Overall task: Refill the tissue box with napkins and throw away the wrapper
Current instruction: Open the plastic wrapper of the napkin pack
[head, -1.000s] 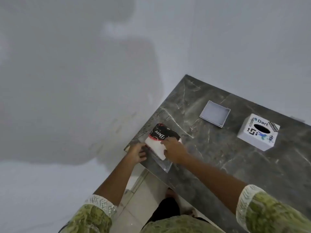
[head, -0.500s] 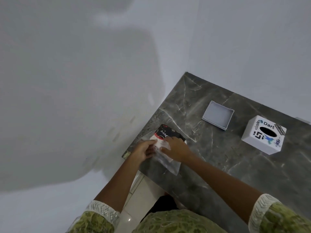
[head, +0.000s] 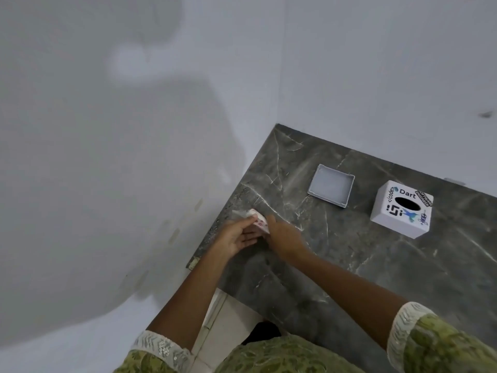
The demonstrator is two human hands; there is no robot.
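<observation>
On the dark marble counter [head: 349, 259], near its left edge, both my hands meet over a napkin pack [head: 257, 219]. Only a white end with red print and a bit of clear wrapper shows between them. My left hand [head: 238, 235] cups the pack from below and the left. My right hand [head: 282, 232] presses on it from the right and hides most of it. The white tissue box [head: 400, 212], with stickers and a dark oval slot on top, stands at the right. Its grey square lid [head: 331, 188] lies upturned to the left of it.
White walls close the counter in at the left and back. The counter's left edge runs just beside my left hand. Pale floor tiles [head: 228, 319] show below the front edge.
The pack's black printed face and the clear wrapper spread on the counter are now mostly hidden. Both hands have closed in around the pack and tipped it up.
</observation>
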